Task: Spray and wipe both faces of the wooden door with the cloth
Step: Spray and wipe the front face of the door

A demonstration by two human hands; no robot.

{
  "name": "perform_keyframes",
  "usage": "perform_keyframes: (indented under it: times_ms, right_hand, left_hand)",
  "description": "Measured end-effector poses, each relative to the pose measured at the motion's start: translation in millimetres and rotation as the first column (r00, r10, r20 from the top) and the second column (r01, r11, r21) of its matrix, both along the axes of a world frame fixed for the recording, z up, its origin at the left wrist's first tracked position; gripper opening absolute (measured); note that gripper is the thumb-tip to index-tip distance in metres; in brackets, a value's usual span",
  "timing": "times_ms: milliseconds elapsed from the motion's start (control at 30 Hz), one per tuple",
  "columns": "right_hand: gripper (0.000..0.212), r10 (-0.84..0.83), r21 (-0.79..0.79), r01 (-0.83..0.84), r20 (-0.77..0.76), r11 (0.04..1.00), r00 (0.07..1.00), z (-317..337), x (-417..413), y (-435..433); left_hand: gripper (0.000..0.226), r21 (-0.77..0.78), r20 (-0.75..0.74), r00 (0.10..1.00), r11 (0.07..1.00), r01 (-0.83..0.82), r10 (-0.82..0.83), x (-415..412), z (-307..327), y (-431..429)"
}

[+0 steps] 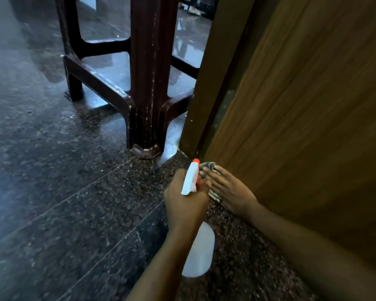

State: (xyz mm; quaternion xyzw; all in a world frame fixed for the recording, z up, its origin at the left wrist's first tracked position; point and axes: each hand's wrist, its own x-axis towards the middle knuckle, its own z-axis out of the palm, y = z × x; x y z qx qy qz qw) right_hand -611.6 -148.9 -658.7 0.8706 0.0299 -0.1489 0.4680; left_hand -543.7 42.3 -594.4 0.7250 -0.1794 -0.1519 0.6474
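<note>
While one wooden door (302, 105) is wiped low down, one spray bottle (199, 248) is held beside it.

One striped cloth (208, 167) is pressed flat against the door's bottom corner under the spread right hand (230, 192). The bottle's neck is gripped by the closed left hand (186, 205), above the speckled floor (74, 192). One dark stool (143, 83) is seen nearby.

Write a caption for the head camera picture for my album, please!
Left hand holds a spray bottle while the right hand presses a cloth against the door.
</note>
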Motion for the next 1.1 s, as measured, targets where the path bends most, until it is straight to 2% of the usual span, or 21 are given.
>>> perform_keyframes:
  times_ms: [100,200,267,333,433,500,567,667,767,867,933,1000,1100]
  right_hand:
    - [0.075,0.065,-0.004,-0.066,-0.087,0.998,0.994,-6.0,-11.6,-7.4]
    - [0.073,0.153,-0.026,-0.164,-0.234,0.986,0.96,-8.0,-31.2,-6.9]
    - [0.071,0.155,-0.083,-0.187,-0.294,0.979,0.943,-4.0,-40.3,-5.7]
    - [0.071,0.095,-0.118,-0.131,-0.271,0.984,0.958,-0.6,-36.3,-1.5]
    - [0.075,0.016,-0.153,-0.04,-0.16,0.987,0.987,5.4,-10.5,15.8]
    - [0.076,-0.008,-0.156,-0.009,-0.108,0.988,0.994,6.8,5.5,27.9]
    - [0.073,0.002,-0.157,-0.019,-0.108,0.987,0.994,4.1,21.6,31.3]
    - [0.071,0.008,-0.117,-0.022,-0.114,0.993,0.993,-0.1,38.0,29.9]
    - [0.071,0.117,-0.164,-0.145,-0.172,0.976,0.978,-7.4,-0.4,26.7]
    - [0.075,0.121,-0.198,-0.17,-0.239,0.965,0.964,-8.7,-74.6,10.7]
    - [0.076,0.111,-0.103,-0.131,-0.179,0.986,0.977,-16.8,-109.0,-1.7]
    - [0.073,0.026,-0.127,-0.055,-0.22,0.99,0.975,-14.6,-138.1,-6.8]
    - [0.07,0.006,-0.178,-0.052,-0.255,0.983,0.967,-12.8,-203.7,-19.4]
  left_hand:
    - [0.017,0.017,-0.023,0.999,0.999,-0.045,0.045,18.0,-8.9,6.3]
    - [0.025,0.059,-0.068,0.996,0.997,-0.056,0.06,17.7,-22.8,17.7]
    - [0.028,0.049,-0.089,0.995,0.998,-0.042,0.047,9.7,-23.3,20.5]
    - [0.026,0.024,-0.094,0.995,0.999,-0.037,0.039,1.2,-17.3,20.4]
    - [0.028,0.031,-0.067,0.998,1.0,0.002,0.0,-10.9,-6.6,16.0]
    - [0.036,0.055,-0.042,0.999,0.998,0.018,-0.016,-14.1,-2.0,11.9]
    - [0.045,0.072,-0.017,1.0,0.997,0.008,-0.007,-11.6,-1.1,8.4]
    - [0.046,0.066,-0.042,0.999,0.998,-0.021,0.024,-6.1,-2.4,1.2]
    - [0.043,0.02,-0.067,0.998,1.0,0.005,-0.004,-11.0,1.4,-12.8]
    - [0.033,-0.007,-0.05,0.992,0.994,0.112,-0.112,-29.9,13.3,-34.4]
    - [0.029,-0.03,-0.058,0.992,0.994,0.108,-0.109,-37.4,14.5,-41.8]
    - [0.027,-0.026,-0.071,0.991,0.993,0.111,-0.113,-48.9,9.1,-48.1]
    - [0.026,0.017,-0.092,0.978,0.981,0.192,-0.19,-79.4,-0.8,-57.9]
